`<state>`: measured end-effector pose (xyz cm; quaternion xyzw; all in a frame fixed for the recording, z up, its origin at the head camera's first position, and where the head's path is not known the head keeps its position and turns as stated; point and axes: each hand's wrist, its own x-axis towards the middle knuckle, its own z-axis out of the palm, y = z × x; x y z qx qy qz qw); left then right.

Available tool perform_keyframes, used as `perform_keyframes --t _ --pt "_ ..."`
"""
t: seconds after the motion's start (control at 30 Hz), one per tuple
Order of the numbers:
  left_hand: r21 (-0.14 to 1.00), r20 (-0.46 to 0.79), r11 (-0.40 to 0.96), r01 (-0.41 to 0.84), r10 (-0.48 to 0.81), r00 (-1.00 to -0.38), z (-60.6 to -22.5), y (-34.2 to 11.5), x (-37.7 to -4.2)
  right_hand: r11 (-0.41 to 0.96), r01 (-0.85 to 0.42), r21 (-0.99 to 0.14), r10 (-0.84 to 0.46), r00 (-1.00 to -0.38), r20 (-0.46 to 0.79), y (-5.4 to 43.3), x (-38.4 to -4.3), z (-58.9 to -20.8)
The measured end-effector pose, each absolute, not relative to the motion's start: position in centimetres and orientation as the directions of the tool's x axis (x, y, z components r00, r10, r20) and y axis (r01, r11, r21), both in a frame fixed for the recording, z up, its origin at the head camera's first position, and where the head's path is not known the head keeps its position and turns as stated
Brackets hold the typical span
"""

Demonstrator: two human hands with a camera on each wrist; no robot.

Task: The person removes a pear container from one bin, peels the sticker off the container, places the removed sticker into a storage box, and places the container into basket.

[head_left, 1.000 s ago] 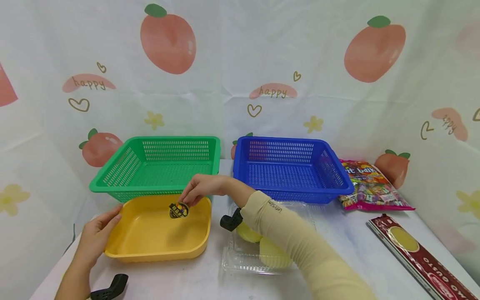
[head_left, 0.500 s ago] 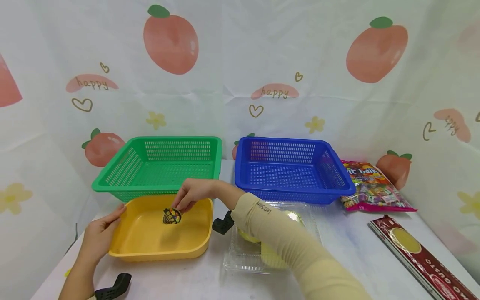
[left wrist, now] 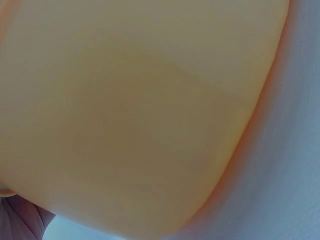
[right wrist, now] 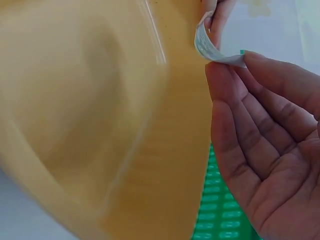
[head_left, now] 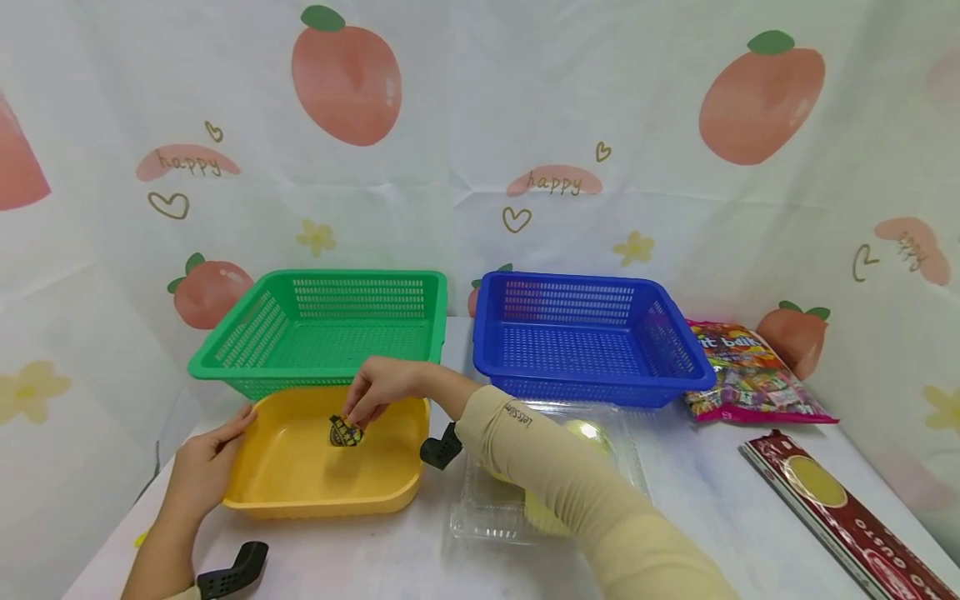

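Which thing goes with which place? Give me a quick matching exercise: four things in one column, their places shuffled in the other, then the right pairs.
Things
1. small, thin, dark printed label
2. green perforated plastic basket
3. glossy, pink-edged plastic candy bag
4. long, flat maroon packet

Places
A. directly behind the rectangular yellow plastic tray
B. on the table, in the lower right corner of the head view
C. pinched by the right hand, over the tray
D. just to the right of the blue perforated plastic basket

Pairs: 1-C, 2-A, 3-D, 4-B
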<state>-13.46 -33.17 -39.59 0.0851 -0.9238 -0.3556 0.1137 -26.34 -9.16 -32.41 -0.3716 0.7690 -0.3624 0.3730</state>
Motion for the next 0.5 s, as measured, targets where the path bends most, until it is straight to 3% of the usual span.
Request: perform_keyframes --t 0.5 --pt "0.690 0.118 0.716 -0.106 -0.256 -0.959 -39.41 -33.11 -13.59 0.425 -0.274 -0.863 -0.857 -0.429 -0.286 -9.79 -26.25 -32.75"
